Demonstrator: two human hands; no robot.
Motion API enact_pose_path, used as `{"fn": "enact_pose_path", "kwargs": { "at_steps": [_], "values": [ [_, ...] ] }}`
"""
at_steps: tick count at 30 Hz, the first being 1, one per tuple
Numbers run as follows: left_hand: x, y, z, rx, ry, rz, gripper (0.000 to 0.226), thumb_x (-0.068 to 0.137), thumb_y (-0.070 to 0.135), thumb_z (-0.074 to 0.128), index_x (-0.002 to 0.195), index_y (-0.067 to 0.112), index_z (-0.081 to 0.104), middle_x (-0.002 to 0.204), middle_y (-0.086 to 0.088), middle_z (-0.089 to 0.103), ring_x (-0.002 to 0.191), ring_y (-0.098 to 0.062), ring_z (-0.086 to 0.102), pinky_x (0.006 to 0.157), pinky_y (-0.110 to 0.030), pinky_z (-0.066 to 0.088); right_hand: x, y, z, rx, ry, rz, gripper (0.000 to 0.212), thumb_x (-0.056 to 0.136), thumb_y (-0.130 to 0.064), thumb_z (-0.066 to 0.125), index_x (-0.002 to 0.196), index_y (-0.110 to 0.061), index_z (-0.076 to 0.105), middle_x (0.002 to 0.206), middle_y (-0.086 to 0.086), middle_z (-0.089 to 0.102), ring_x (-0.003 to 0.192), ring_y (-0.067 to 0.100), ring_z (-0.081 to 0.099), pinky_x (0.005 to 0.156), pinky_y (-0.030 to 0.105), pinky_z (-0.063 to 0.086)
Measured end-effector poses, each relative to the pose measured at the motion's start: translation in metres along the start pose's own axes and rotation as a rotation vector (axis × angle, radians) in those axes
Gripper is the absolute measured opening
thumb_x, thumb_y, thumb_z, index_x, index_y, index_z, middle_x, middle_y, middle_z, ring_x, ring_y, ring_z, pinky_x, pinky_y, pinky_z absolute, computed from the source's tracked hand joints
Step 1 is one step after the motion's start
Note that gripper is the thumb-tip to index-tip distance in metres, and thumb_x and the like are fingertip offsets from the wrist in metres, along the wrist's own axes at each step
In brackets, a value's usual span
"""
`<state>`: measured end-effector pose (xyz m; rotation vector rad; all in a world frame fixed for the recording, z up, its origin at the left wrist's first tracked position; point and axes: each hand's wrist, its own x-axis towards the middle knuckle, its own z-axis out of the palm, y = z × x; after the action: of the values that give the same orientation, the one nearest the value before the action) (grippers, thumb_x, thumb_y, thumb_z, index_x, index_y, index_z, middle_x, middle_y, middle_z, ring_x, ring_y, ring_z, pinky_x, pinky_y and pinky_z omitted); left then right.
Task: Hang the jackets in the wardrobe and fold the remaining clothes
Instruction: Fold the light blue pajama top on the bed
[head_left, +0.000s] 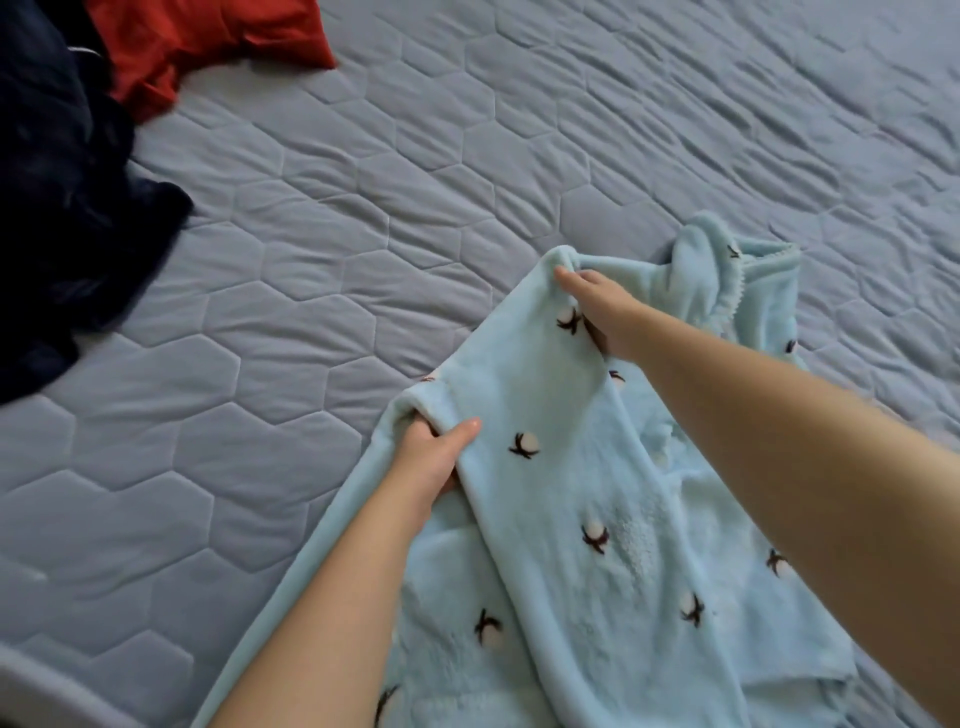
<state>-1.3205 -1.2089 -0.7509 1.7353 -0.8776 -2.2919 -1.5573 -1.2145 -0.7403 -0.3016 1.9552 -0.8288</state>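
Two hands (519, 379) on unlabelled fleece garment (571, 493)

The one camera sits on my head and looks forward and steeply down over my forearms onto the bed (363, 218). It is close: the quilted cover fills nearly the whole wide-angle view, with only a pale strip of the bed's edge in the lower left corner.
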Motion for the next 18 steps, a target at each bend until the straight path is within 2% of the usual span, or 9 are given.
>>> {"fn": "enact_pose_path", "kwargs": {
  "at_steps": [2,3,5,6,7,9,11,13,18],
  "values": [
    [-0.008,-0.003,-0.006,0.144,0.001,0.002,0.022,0.09,0.007,0.059,0.112,0.011,0.057,0.107,-0.009,0.067,0.089,-0.022,0.065,0.078,-0.038,0.057,-0.012,0.007,0.001,-0.028,0.049,-0.016,0.041,0.089,-0.051,0.054,0.099,-0.012,0.06,0.094,0.008,0.063,0.086,0.025,0.062,0.087,0.047,0.055],
    [-0.012,-0.005,-0.009,0.213,0.008,0.029,0.021,0.09,0.008,0.059,0.11,0.014,0.056,0.109,-0.009,0.067,0.091,-0.022,0.065,0.079,-0.04,0.057,-0.02,0.011,0.002,-0.06,0.082,-0.015,0.033,0.093,-0.047,0.052,0.097,-0.016,0.059,0.09,0.004,0.062,0.082,0.022,0.06,0.079,0.04,0.055],
    [-0.025,-0.009,-0.016,0.445,0.049,0.165,0.024,0.087,0.013,0.057,0.11,0.02,0.052,0.113,-0.005,0.066,0.098,-0.023,0.063,0.086,-0.043,0.054,-0.037,0.024,0.001,-0.163,0.18,-0.017,0.027,0.095,-0.044,0.05,0.101,-0.018,0.055,0.083,-0.004,0.055,0.072,0.014,0.054,0.063,0.029,0.047],
    [-0.035,-0.011,-0.02,0.582,0.073,0.238,0.031,0.086,0.016,0.055,0.116,0.02,0.048,0.119,-0.004,0.063,0.104,-0.024,0.061,0.091,-0.041,0.051,-0.046,0.032,0.002,-0.225,0.237,-0.03,0.027,0.095,-0.044,0.051,0.104,-0.018,0.055,0.082,-0.005,0.054,0.071,0.012,0.052,0.064,0.028,0.043],
    [-0.045,-0.014,-0.024,0.704,0.086,0.302,0.041,0.087,0.017,0.053,0.127,0.02,0.043,0.128,-0.003,0.056,0.113,-0.024,0.056,0.095,-0.039,0.047,-0.058,0.039,0.002,-0.272,0.287,-0.037,0.03,0.095,-0.043,0.051,0.111,-0.018,0.055,0.087,-0.004,0.056,0.075,0.014,0.054,0.07,0.029,0.043],
    [-0.073,-0.017,-0.036,0.905,0.073,0.4,0.059,0.091,0.019,0.048,0.145,0.019,0.025,0.146,-0.003,0.035,0.13,-0.023,0.041,0.104,-0.037,0.038,-0.09,0.051,0.003,-0.343,0.36,-0.025,0.044,0.095,-0.04,0.052,0.132,-0.017,0.046,0.112,0.002,0.057,0.1,0.021,0.056,0.088,0.032,0.043],
    [-0.1,-0.017,-0.05,1.117,0.02,0.486,0.065,0.093,0.02,0.045,0.15,0.018,0.013,0.155,-0.001,0.017,0.139,-0.021,0.027,0.108,-0.035,0.031,-0.128,0.065,0.006,-0.44,0.447,0.006,0.053,0.095,-0.038,0.05,0.142,-0.018,0.036,0.137,0.007,0.048,0.123,0.026,0.049,0.103,0.041,0.038],
    [-0.123,-0.022,-0.063,1.311,-0.062,0.517,0.067,0.093,0.021,0.042,0.151,0.017,0.008,0.158,-0.002,0.007,0.143,-0.02,0.016,0.112,-0.033,0.024,-0.17,0.083,0.012,-0.528,0.518,0.056,0.056,0.095,-0.035,0.048,0.146,-0.019,0.031,0.148,0.007,0.038,0.134,0.027,0.038,0.109,0.047,0.033],
    [-0.143,-0.033,-0.065,1.648,-0.219,0.583,0.065,0.096,0.024,0.035,0.152,0.019,0.003,0.16,-0.003,-0.004,0.147,-0.02,-0.001,0.118,-0.035,0.011,-0.251,0.137,0.025,-0.606,0.547,0.15,0.059,0.098,-0.035,0.041,0.151,-0.021,0.02,0.16,0.002,0.014,0.147,0.021,0.013,0.116,0.046,0.019]
  ]
}}
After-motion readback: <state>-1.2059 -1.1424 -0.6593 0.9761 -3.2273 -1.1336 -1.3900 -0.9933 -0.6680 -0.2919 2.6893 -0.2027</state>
